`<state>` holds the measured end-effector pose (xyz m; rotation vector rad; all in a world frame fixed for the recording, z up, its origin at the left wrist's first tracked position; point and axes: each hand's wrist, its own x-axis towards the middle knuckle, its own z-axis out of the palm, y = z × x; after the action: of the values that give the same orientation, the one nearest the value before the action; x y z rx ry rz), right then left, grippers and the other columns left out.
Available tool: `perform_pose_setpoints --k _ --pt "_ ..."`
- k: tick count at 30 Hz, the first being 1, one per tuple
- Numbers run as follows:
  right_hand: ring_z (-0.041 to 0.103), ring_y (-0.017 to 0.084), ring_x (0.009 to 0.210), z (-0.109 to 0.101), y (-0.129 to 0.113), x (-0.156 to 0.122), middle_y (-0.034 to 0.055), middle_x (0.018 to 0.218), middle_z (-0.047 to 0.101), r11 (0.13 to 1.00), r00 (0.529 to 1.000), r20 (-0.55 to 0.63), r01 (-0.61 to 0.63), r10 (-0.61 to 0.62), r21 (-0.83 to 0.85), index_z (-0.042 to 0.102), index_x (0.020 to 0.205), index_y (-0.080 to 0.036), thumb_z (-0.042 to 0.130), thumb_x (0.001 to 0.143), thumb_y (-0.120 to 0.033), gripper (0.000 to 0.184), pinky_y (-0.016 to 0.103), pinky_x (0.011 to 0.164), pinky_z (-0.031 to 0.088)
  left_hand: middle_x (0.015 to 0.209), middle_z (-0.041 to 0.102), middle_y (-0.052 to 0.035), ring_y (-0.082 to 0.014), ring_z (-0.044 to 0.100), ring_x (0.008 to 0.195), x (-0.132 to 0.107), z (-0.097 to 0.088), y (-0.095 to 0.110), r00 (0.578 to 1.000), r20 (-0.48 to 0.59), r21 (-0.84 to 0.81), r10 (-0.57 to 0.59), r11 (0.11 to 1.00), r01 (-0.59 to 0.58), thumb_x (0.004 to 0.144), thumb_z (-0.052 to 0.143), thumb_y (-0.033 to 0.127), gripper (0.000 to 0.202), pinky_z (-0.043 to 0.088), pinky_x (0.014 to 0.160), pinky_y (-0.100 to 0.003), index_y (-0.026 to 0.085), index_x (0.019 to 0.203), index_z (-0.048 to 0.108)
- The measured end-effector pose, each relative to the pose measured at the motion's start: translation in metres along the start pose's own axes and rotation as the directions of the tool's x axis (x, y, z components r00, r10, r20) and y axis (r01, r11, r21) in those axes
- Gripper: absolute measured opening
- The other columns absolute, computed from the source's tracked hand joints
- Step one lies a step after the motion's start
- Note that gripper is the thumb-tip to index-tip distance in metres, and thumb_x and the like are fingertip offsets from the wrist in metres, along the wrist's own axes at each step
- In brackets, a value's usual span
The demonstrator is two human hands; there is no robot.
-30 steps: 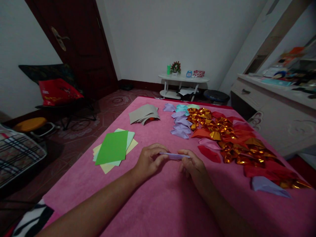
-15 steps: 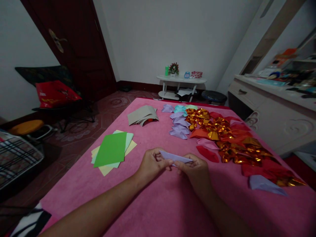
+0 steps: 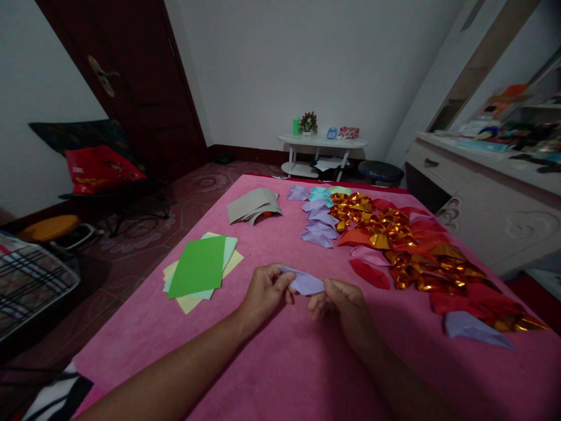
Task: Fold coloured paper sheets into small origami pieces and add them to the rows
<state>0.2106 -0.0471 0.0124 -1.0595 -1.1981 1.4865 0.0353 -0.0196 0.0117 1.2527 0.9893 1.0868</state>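
Between my two hands is a small piece of folded lilac paper [image 3: 308, 284], held just above the pink tablecloth [image 3: 272, 362]. My left hand [image 3: 268, 289] pinches its left end between thumb and fingers. The thumb and forefinger of my right hand [image 3: 346, 301] grip the right corner, with the other fingers curled below. Folded lilac paper pieces [image 3: 322, 219] stand in a short row beyond my right hand. A red folded piece [image 3: 369, 275] and a pink one [image 3: 370, 255] lie nearer to it.
Green sheets [image 3: 197, 266] over pale ones lie left of my hands, with grey sheets [image 3: 254, 204] farther back. Shiny gold folded papers [image 3: 385, 225] and red ones cover the right side. A lone lilac piece [image 3: 475, 329] lies near the right edge. Beyond stands a white side table [image 3: 322, 141].
The lilac paper's right end has changed shape, now slanting to a corner. My right fingers have shifted from along its front edge to pinching that corner; the left hand stays nearly in place.
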Motion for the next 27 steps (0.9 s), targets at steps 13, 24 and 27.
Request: perform_pose_setpoints --k 13,24,27 --pt "0.061 0.017 0.067 -0.006 -0.014 -0.002 0.0072 0.069 0.070 0.995 0.925 0.378 -0.002 0.040 -0.098 0.074 0.074 -0.011 0.049 0.085 -0.036 0.037 0.028 0.068 0.044 0.047 0.051 0.0028 -0.0068 0.044 0.043 -0.001 -0.007 -0.001 0.998 0.052 0.128 0.036 0.991 -0.043 0.085 0.053 0.042 0.039 0.032 0.046 -0.018 0.014 0.058 0.051" --pt "0.049 0.012 0.057 0.001 -0.015 -0.002 -0.0014 0.060 0.057 0.960 0.957 0.288 0.037 0.046 -0.278 0.065 0.069 -0.014 0.057 0.082 -0.040 0.030 0.022 0.055 0.035 0.049 0.051 0.0026 -0.0079 0.045 0.046 -0.007 -0.002 0.008 0.996 0.016 0.250 0.086 0.964 -0.088 0.084 0.055 0.037 0.036 0.033 0.047 -0.019 0.013 0.058 0.056" --pt "0.054 0.013 0.059 0.003 -0.012 -0.002 0.0007 0.064 0.061 0.963 0.966 0.259 0.048 0.023 -0.266 0.064 0.070 -0.015 0.057 0.082 -0.044 0.033 0.022 0.058 0.039 0.051 0.052 0.0021 -0.0080 0.046 0.047 -0.009 0.000 0.009 0.992 0.010 0.317 0.124 0.941 -0.120 0.085 0.054 0.036 0.035 0.034 0.048 -0.019 0.013 0.058 0.057"
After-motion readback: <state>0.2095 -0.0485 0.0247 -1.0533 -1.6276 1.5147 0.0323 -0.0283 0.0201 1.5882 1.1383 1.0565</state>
